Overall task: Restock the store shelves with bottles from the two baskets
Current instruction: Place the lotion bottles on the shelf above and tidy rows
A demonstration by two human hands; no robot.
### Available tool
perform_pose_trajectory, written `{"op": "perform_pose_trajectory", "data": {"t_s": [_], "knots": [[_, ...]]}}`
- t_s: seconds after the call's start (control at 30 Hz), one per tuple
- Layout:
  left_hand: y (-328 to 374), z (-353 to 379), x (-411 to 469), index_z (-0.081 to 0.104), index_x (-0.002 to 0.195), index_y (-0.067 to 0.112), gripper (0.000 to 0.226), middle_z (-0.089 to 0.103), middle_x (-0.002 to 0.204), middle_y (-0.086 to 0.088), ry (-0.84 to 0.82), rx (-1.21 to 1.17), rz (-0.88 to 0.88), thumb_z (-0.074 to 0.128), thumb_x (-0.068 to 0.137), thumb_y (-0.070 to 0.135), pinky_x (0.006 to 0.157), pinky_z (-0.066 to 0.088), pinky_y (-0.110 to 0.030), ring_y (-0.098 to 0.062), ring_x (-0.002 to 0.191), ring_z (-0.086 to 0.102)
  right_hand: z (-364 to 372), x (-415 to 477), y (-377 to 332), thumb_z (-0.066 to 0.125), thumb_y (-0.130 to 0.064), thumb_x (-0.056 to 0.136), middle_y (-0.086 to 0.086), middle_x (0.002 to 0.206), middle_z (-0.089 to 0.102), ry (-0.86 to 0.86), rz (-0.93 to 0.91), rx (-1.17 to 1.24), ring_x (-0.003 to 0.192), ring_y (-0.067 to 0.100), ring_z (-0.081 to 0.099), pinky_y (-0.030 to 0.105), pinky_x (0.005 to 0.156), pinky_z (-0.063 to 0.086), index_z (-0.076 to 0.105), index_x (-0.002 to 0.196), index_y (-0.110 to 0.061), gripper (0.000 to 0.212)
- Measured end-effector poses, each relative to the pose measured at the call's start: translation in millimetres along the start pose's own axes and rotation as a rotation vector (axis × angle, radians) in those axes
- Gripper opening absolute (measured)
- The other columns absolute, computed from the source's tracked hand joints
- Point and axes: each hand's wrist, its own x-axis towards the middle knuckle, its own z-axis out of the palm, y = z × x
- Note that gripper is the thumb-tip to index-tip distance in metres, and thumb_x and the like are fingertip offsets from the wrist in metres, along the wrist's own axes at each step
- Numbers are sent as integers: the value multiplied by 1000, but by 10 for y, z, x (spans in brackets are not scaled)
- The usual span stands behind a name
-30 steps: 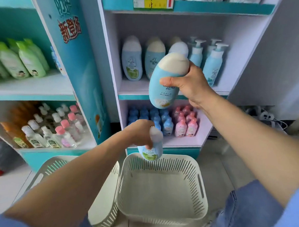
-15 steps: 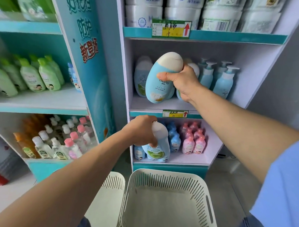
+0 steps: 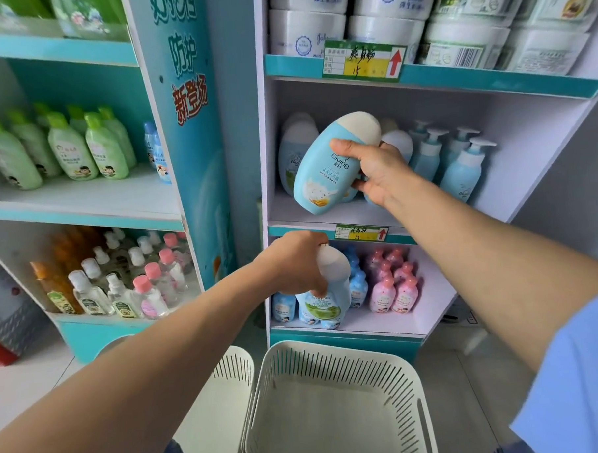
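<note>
A: A store aisle: white-and-teal shelf units, the middle shelf (image 3: 324, 213) of the right unit half filled, with round-capped blue bottles standing at its far left and pump bottles (image 3: 459, 164) to the right. On the floor, near, sit two cream baskets (image 3: 332, 396), and what shows of them is bare.

B: So which step is this?

A: Placing, I'd say. The right hand (image 3: 379, 169) is wrapped round a blue bottle (image 3: 325, 163), thumb across its front just under the cap. The bottle is tilted, cap up and to the right, its base just above the front of that middle shelf, in front of the standing row.

B: And the other hand?

A: The left hand (image 3: 294, 264) is closed over the top of a second bottle (image 3: 328, 293), the one with a green label, and holds it upright in front of the lower shelf, above the baskets. It touches nothing but the hand.

B: What does the next move call for?

A: Probably righting the tilted bottle and setting its base down flat in the free front strip without knocking the ones behind. Then the left bottle needs lifting to the same shelf; a matching green label stands at the far left there.
</note>
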Motion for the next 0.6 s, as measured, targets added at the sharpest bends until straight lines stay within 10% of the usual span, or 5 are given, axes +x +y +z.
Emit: {"op": "perform_pose_trajectory", "data": {"t_s": [0.6], "knots": [[-118,-121,145,58,111,18,51,62,105,-3,-7,29,-6,80,65,19,68,46,-29,-21,83,51,587,664,459,91,-10,52,7,107,69,-33,-108,-435,99,24,65,41,89,54,60,113,-9,68]]}}
